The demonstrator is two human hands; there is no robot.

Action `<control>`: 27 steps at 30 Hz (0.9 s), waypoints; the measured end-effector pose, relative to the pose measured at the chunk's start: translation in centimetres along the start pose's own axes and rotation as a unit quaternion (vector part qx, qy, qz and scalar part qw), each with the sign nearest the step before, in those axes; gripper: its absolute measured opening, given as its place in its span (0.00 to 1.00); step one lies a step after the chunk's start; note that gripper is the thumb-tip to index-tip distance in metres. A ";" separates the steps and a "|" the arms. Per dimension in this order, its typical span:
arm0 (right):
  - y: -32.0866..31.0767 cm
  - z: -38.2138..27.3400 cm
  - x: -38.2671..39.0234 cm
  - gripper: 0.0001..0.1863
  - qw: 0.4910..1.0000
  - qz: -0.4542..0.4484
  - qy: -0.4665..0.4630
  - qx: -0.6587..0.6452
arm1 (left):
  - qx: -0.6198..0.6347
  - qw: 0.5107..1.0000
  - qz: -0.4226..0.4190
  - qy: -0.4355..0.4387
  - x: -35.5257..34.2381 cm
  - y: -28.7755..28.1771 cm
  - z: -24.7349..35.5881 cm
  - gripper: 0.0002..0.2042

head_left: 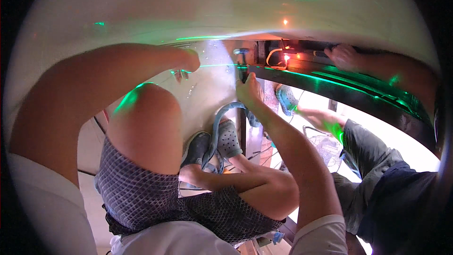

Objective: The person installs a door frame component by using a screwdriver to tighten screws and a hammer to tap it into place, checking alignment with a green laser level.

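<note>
My right hand (249, 89) is closed around a dark tool with a T-shaped head (242, 61); its exact kind does not show. The tool stands upright against the pale surface, beside the end of a long dark metal beam (321, 80). A grey-blue hose (218, 130) loops up from the floor to just below this hand. Over my raised knee, my left hand (183, 68) hangs from a bent wrist. Its fingers point down, seem apart and hold nothing that I can see. Green laser light falls on them, and part of the hand is hidden behind the wrist.
At the right, another person's hand (344, 57) reaches along the beam, near an orange glowing light (286, 57) and a looped cable (270, 61). That person's clog (286, 99) and leg are below. A large pale curved panel (188, 4) spans overhead. Cables lie around my clogs (228, 138).
</note>
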State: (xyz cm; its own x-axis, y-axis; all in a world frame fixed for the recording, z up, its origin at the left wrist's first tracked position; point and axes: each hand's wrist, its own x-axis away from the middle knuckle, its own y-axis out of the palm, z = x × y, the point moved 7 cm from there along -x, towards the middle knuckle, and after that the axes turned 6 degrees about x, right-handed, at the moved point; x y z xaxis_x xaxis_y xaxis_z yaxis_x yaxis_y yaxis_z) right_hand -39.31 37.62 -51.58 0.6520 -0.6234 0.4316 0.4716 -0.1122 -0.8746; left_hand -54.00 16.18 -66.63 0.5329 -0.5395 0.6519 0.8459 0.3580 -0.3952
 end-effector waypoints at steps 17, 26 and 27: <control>7.3 1.6 2.6 0.18 0.925 0.011 0.048 -0.378 | 0.110 0.951 0.283 0.055 -1.9 11.5 -5.9 0.05; 13.5 0.4 4.8 0.20 0.835 -0.100 0.138 -0.523 | 0.162 0.911 0.370 0.081 1.8 8.9 -5.6 0.07; 13.8 0.0 4.9 0.20 0.844 -0.103 0.126 -0.510 | 0.234 0.917 0.318 0.064 2.0 8.7 -6.3 0.09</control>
State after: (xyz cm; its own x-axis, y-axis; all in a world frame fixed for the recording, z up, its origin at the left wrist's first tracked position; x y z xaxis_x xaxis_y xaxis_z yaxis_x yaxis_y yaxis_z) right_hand -29.58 32.97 -61.55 0.4106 -0.6404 0.6491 -0.2820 -0.7661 -0.5775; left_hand -45.44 13.45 -72.87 0.9384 -0.1825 0.2933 0.2782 0.9025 -0.3287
